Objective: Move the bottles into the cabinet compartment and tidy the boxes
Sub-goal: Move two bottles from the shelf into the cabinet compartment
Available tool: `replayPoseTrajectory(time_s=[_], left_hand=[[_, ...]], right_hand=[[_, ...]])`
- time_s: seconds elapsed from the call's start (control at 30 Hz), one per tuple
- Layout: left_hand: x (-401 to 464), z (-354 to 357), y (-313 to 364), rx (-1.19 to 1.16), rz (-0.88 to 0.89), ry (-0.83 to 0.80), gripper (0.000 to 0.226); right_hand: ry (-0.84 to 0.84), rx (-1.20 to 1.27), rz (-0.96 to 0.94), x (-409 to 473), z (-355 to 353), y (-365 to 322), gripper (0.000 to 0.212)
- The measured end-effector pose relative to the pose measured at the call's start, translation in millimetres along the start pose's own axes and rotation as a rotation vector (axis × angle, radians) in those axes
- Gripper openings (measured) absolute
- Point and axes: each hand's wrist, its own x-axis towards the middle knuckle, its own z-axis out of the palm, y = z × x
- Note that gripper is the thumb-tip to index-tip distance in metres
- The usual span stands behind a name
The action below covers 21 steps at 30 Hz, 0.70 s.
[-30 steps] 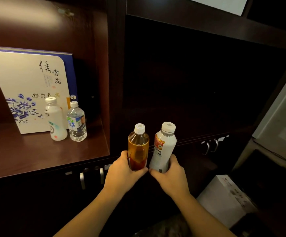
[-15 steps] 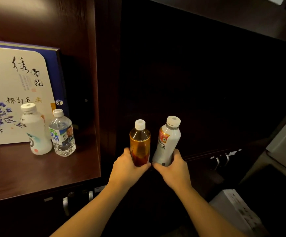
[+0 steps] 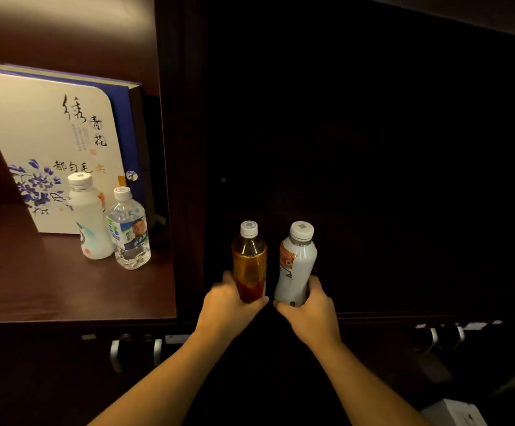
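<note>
Mid-transfer: left hand (image 3: 228,305) wrapped round tea bottle (image 3: 249,261), right hand (image 3: 310,312) round white bottle (image 3: 294,265), both upright at dark right compartment's (image 3: 373,179) mouth; next likely needed setting down inside, then releasing.

left hand (image 3: 228,305) gripping amber bottle (image 3: 249,262), right hand (image 3: 310,312) gripping white bottle (image 3: 294,265)

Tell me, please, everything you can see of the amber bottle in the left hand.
The amber bottle is a slim, clear plastic one with a white screw cap, still closed, and filled nearly to the shoulder with brownish-orange liquid. A red band shows near its base. It stands upright, gripped low around the bottom by the left hand, in front of the dark middle compartment. Whether its base rests on the shelf cannot be told. It stands close beside the white bottle, not touching it.
</note>
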Motion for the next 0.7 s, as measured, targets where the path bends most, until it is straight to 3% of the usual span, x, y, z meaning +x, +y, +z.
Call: replayPoseTrajectory(time_s=[0.27, 0.7], left_hand=[[1.8, 17.5, -6.9, 0.002, -0.078, -0.008, 0.073], [-5.3, 35.8, -11.6, 0.059, -0.117, 0.146, 0.093]], right_hand=[[-0.095, 0.086, -0.022, 18.4, 5.9, 18.1, 0.069], [-0.165, 0.130, -0.066, 16.2, 9.6, 29.1, 0.079]])
